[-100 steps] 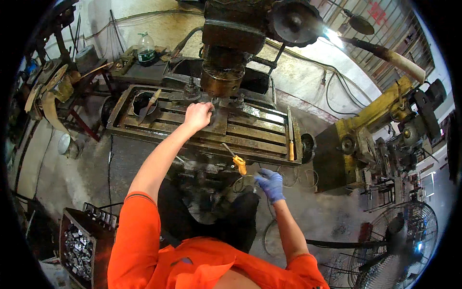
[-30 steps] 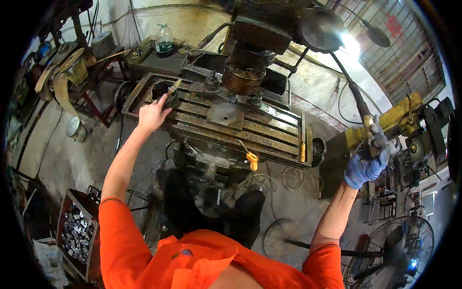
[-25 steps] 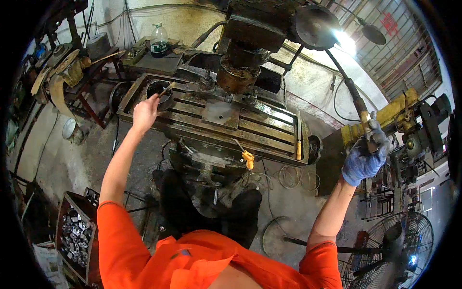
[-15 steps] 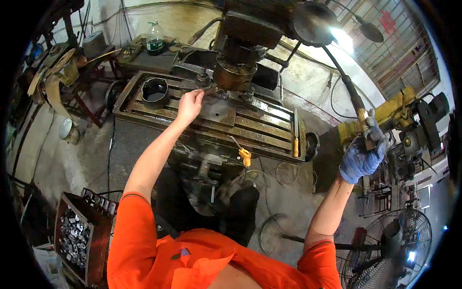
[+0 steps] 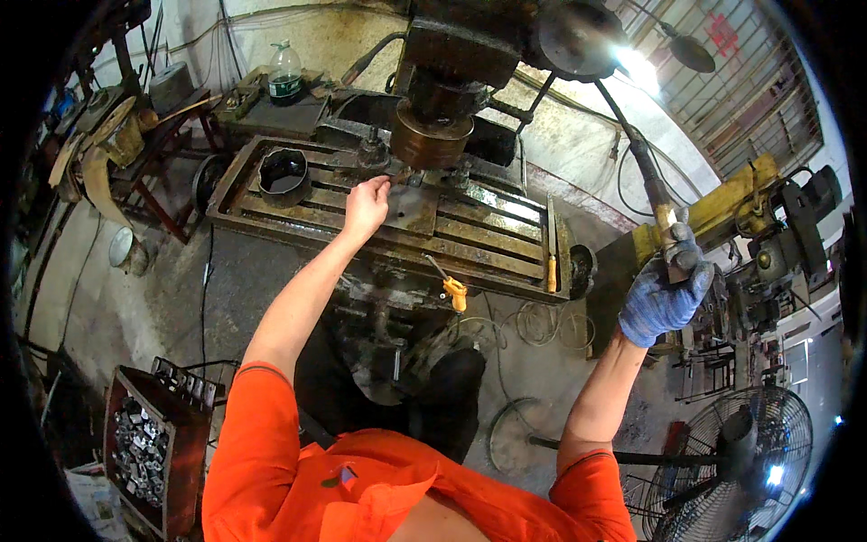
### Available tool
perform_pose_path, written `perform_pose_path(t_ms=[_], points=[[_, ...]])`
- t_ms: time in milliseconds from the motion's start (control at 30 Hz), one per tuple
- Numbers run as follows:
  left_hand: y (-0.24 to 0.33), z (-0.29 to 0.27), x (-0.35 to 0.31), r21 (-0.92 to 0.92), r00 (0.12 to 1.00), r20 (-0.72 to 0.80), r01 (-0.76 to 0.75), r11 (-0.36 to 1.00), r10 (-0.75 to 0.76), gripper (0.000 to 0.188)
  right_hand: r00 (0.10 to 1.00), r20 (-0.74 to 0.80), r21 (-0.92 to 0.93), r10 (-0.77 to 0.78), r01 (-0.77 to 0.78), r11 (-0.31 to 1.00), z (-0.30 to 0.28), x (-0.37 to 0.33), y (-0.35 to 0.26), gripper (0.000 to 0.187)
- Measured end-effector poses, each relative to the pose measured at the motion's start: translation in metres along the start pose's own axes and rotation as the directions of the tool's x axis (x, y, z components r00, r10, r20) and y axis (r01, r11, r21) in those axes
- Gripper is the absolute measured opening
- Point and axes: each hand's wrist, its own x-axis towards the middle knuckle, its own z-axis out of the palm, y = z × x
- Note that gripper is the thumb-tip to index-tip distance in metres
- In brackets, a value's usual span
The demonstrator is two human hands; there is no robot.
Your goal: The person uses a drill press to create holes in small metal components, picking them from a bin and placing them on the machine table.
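Lever, thick and dark, slanted down from the machine at the far right into my gloved right hand, whose fingers wrapped it near its end, presumably for a firmer hold. My bare left hand pinched what looked like a thin brush, though far shadow blurred it; that light grip suited pointing its tip beneath the spindle head. A dark pot stood on the slotted counter's left, within reach. At right, a yellow-handled file lay along the edge, probably to leave the middle free.
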Motion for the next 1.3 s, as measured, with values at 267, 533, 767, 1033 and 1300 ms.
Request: perform_pose_path(t_ms=[267, 533, 767, 1033, 1300], points=[[0.004, -0.016, -0.011, -0.050, 0.997, 0.073, 0.044, 0.998, -0.041, 0.025, 0.993, 0.038, -0.121, -0.109, 0.113, 0.986, 0.006, -0.005, 0.008, 0.031], [-0.004, -0.093, -0.014, 0.082, 0.994, 0.092, -0.074, 0.994, 0.066, 0.025, 0.984, 0.154, -0.076, -0.090, 0.102, 0.992, -0.015, -0.016, 0.017, 0.035], [-0.034, -0.170, 0.014, 0.586, 0.969, -0.064, -0.158, 0.795, 0.239, 0.022, 0.998, 0.029, -0.022, -0.053, 0.054, 0.998, -0.011, -0.029, 0.025, 0.031], [-0.044, -0.182, 0.004, 0.746, 0.967, 0.211, -0.254, 0.615, 0.143, 0.033, 0.984, 0.137, -0.026, -0.113, 0.117, 0.993, -0.009, -0.028, 0.026, 0.027], [-0.030, -0.215, -0.005, 0.726, 0.983, 0.155, -0.179, 0.664, 0.096, 0.043, 0.997, 0.063, -0.174, -0.033, 0.043, 0.984, -0.033, -0.018, 0.021, 0.039]])
